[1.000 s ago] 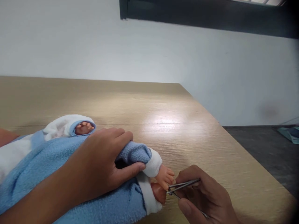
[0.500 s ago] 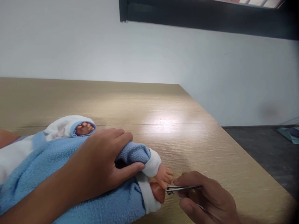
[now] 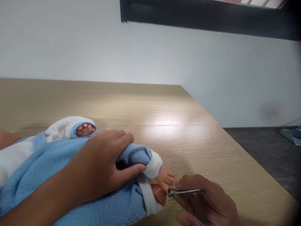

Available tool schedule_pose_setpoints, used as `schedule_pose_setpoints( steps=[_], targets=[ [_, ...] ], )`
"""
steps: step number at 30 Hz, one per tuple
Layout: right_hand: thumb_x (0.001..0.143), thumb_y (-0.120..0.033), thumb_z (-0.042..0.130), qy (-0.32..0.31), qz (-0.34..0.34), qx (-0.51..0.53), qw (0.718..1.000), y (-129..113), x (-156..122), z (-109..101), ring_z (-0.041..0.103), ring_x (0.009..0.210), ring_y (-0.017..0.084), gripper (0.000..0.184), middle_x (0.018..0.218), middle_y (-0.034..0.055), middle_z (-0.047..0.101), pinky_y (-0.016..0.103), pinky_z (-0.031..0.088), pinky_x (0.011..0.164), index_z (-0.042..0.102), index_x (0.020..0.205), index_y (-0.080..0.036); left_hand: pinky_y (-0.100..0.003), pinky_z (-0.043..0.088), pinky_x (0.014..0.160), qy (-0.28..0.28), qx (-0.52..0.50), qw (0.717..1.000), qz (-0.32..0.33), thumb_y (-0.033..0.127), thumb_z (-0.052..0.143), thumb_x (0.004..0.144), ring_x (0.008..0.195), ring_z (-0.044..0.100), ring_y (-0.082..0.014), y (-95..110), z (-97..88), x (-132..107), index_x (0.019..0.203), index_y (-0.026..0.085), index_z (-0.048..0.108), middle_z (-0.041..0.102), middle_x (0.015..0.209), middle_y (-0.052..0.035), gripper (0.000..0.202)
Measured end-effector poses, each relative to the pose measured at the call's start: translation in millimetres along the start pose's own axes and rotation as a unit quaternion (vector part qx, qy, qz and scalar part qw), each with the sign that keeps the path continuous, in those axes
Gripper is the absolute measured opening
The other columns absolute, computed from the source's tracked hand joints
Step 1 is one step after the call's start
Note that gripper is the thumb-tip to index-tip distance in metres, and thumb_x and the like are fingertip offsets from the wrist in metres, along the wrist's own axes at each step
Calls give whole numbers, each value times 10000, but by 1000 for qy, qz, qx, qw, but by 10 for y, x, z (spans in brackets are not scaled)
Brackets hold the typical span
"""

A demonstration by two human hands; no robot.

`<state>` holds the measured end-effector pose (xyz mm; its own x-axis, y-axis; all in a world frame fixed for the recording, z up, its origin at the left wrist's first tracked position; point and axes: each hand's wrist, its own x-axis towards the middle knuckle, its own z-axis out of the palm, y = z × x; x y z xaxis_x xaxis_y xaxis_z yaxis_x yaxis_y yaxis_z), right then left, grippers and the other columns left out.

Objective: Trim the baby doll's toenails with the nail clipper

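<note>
A baby doll [image 3: 56,157] in a blue and white fleece suit lies along the table, its feet toward the right. My left hand [image 3: 110,160] is wrapped over the doll's blue trouser leg, thumb close to the white cuff [image 3: 153,164]. Beyond that cuff, a bare doll foot [image 3: 165,178] sticks out with toes showing. Between the fingers and thumb of my right hand [image 3: 209,201] is a metal nail clipper [image 3: 185,191], its lever spread from the body. The clipper's jaws meet the lowest toe of that foot. A second doll foot [image 3: 159,194] lies just below, partly covered.
The light wooden table [image 3: 131,100] has a right edge that slants down toward me, with dark floor [image 3: 254,153] past it. A pale wall [image 3: 94,47] stands behind. A greenish object [image 3: 291,135] lies on the floor at far right.
The nail clipper's lever has swung apart from its body, and my right thumb has dropped lower. My left hand and the doll have stayed in place.
</note>
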<state>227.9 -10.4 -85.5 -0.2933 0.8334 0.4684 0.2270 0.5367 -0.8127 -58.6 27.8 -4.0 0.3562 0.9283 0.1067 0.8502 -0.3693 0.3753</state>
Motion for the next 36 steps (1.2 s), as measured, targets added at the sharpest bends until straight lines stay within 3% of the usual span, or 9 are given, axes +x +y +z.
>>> schedule_pose_setpoints(
  steps=[4,8,14,18,23,30,33,36],
  targets=[
    [1114,-612,693,-7,-18,-20,1000,-15,13,14,760,587,203,258,743,-10,756,262,633,557,643,1194,-372,-487,429,759,4,4,1000,-4,647,594,991,824,617,-302,-2,3,-11,952,224,665,682,907,-59,430],
    [1139,-586,657,-5,-61,-29,998,5,81,-23,642,465,157,228,651,-41,690,226,522,463,655,1167,-360,-474,423,744,3,-2,1000,1,639,607,990,823,616,-301,-10,12,-8,953,226,662,679,899,-55,418],
    [1143,-493,679,-17,-87,-22,996,89,74,-81,601,418,156,154,656,-40,701,243,516,437,660,1214,-358,-469,419,750,7,-3,1000,-2,644,626,984,827,613,-296,-7,16,4,963,230,666,684,909,-50,416],
    [1130,-508,691,-14,-75,2,997,91,36,-61,613,447,163,183,681,-34,696,244,545,459,656,1255,-378,-455,408,734,13,3,1000,7,630,637,989,797,598,-281,-14,24,-17,936,232,652,672,881,-41,402],
    [1082,-584,747,-22,-7,31,999,49,45,-12,637,539,171,252,732,-29,662,253,573,514,665,1209,-383,-439,392,715,41,14,999,20,614,647,1005,789,598,-268,-31,49,-30,945,241,644,663,855,-21,378],
    [1105,-543,723,-36,38,65,996,-42,89,-5,627,572,166,232,727,-21,649,254,544,540,669,1071,-320,-459,401,717,9,10,1000,12,611,643,989,798,604,-280,-14,3,8,941,227,665,685,880,-35,388],
    [1076,-493,775,-35,39,54,997,-61,51,-36,651,573,171,207,730,-8,686,255,536,542,684,1064,-307,-463,403,718,5,9,1000,5,623,637,980,798,609,-286,-7,-8,14,940,227,666,684,878,-38,399],
    [1085,-537,747,-38,34,41,998,-52,26,-49,628,562,166,224,733,-21,665,252,525,528,671,1075,-326,-471,409,724,-1,11,1000,3,637,616,982,808,618,-295,-1,-11,11,939,230,666,692,888,-47,412]
  ],
)
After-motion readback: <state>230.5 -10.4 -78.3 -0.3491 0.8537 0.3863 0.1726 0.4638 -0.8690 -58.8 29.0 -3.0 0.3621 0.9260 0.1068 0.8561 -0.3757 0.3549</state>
